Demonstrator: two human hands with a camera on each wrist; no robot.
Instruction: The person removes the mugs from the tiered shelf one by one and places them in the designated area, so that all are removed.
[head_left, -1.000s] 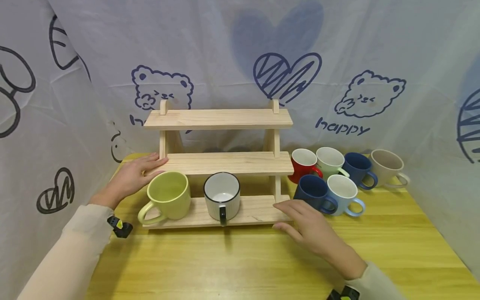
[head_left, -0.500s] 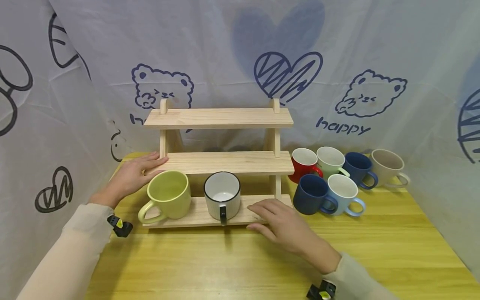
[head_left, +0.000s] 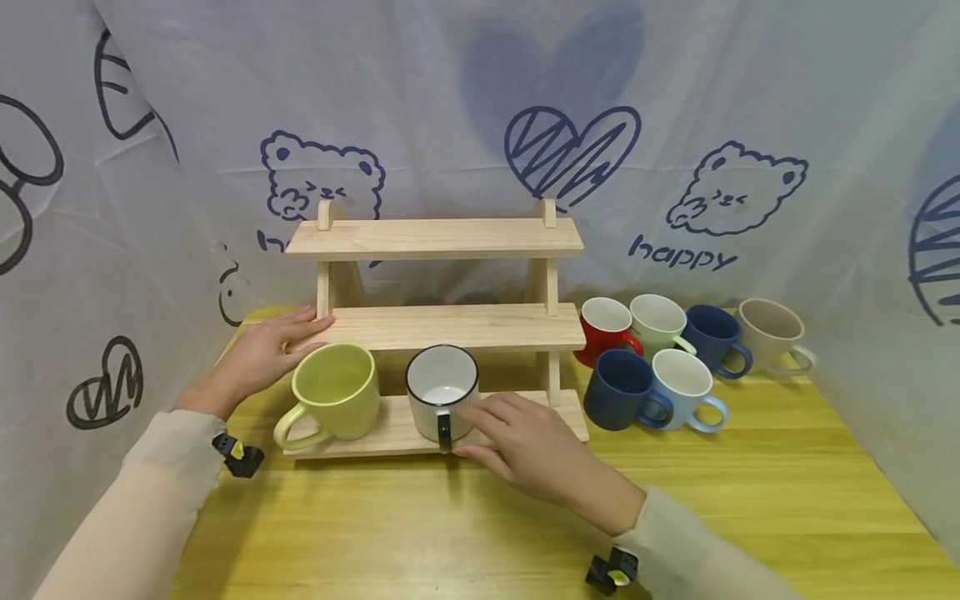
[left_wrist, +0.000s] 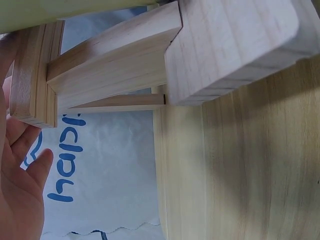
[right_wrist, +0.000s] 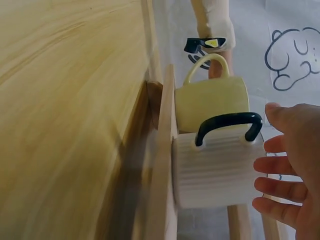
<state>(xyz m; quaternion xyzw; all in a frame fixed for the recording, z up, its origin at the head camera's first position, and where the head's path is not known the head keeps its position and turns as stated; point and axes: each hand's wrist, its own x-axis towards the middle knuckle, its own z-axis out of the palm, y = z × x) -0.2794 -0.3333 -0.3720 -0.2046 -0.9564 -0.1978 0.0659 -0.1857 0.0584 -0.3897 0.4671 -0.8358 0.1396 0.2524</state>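
A three-tier wooden shelf (head_left: 450, 327) stands on the table. My left hand (head_left: 258, 354) grips the left end of its middle board, with several fingers behind that board (left_wrist: 32, 80) in the left wrist view. A yellow-green mug (head_left: 351, 408) sits on the bottom tier at the left. Beside it stands a ribbed white mug (head_left: 425, 417) with a black rim and black handle (right_wrist: 227, 120) facing the front. Close to this white mug's right side is my right hand (head_left: 536, 450), its fingers loosely extended. The right wrist view shows its fingertips by the mug's rim, contact unclear.
Right of the shelf several mugs cluster on the table: red (head_left: 596, 340), pale green (head_left: 656, 329), two dark blue (head_left: 617, 404), light blue (head_left: 681, 404) and beige (head_left: 765, 342). A printed cloth (head_left: 450, 100) hangs behind and at both sides.
My right hand has moved left along the front of the bottom tier, from its right end to the white mug. The left hand and the mugs have stayed in place.
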